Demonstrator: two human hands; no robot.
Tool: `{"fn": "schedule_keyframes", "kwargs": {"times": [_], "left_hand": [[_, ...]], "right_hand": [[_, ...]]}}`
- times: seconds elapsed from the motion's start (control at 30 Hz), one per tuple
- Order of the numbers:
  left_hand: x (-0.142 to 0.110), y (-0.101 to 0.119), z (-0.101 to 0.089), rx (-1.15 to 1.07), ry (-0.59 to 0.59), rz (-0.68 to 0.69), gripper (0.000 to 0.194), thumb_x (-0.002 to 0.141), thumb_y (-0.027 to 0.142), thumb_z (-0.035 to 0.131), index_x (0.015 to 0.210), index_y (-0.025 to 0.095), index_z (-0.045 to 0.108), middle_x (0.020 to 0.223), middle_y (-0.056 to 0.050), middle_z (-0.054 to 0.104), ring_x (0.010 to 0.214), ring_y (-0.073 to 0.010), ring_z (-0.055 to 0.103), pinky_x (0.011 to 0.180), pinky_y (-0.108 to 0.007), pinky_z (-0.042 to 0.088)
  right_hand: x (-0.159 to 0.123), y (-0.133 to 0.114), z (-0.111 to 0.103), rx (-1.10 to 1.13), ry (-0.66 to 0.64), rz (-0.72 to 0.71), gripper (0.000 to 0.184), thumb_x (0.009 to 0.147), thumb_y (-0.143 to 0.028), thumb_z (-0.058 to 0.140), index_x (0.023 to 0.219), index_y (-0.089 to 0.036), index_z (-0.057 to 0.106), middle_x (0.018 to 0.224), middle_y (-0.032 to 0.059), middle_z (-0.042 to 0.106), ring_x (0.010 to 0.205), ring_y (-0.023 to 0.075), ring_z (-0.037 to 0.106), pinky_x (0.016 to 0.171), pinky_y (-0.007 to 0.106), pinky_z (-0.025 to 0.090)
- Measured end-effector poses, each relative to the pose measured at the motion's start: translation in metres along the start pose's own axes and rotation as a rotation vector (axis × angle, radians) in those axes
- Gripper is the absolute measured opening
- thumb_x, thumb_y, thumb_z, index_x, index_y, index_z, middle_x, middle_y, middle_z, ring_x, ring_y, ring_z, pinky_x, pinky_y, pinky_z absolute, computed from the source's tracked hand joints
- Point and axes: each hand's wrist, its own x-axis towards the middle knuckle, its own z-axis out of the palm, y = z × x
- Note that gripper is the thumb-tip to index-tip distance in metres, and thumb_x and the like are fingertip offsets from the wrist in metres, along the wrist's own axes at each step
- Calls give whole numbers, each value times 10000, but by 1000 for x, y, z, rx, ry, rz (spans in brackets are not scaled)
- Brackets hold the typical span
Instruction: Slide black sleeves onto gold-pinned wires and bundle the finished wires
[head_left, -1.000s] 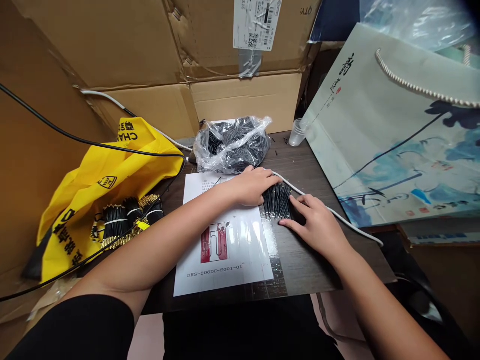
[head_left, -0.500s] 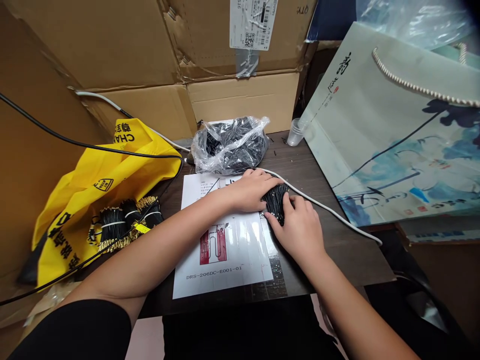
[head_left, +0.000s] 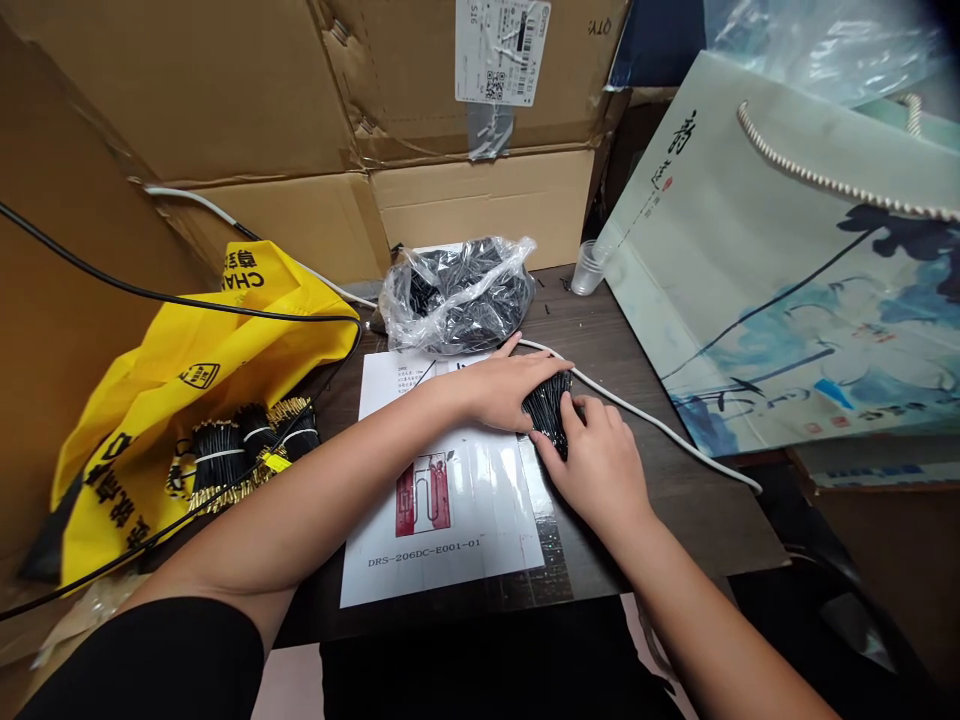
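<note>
A bundle of short black wires [head_left: 549,410] lies at the right edge of a printed sheet [head_left: 480,520], between my two hands. My left hand [head_left: 506,390] reaches across the sheet and closes on the bundle's left side, one finger stretched toward the plastic bag. My right hand [head_left: 596,450] grips the bundle's right side, thumb at its near end. The bundle's ends are partly hidden by my fingers. Just behind my left hand sits a clear plastic bag [head_left: 457,295] filled with small black pieces.
Several tied bundles of black wires with gold ends [head_left: 219,452] rest on a yellow bag [head_left: 187,350] at left. A white cable [head_left: 660,425] runs behind my hands. Plastic cups [head_left: 589,268] and a large paper bag [head_left: 787,270] stand at right. Cardboard boxes [head_left: 480,200] wall the back.
The view has shifted slightly. A finger of my left hand has stretched out toward the plastic bag. Both hands stay on the wire bundle.
</note>
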Motion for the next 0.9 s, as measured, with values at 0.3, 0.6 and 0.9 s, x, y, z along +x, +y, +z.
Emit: {"fn": "schedule_keyframes", "kwargs": {"times": [0.3,0.6,0.9], "left_hand": [[-9,13,5,-205,25,-92,819,759,216,575,1510,192,248,1520,-123,418,1453,-302,329,1217,-486,236],[-12,42,22,-269,108,-272,744,748,203,585,1451,157,348,1529,-129,405,1420,-283,381,1174,-422,350],[-29,61,24,-327,192,-417,629,856,252,483,1461,199,321,1378,-130,564,1187,-264,601,993,-401,508]], "right_hand": [[0,23,0,90,-48,-158,550,938,-438,504,1362,-87,519,1221,203,579,1058,341,527,849,483,481],[6,59,-9,167,-126,-410,533,942,-385,524,1383,-86,498,1307,189,562,1140,318,528,962,498,475],[14,91,-12,225,-201,-576,503,977,-333,486,1462,-209,437,1408,124,551,1135,280,541,933,504,485]]}}
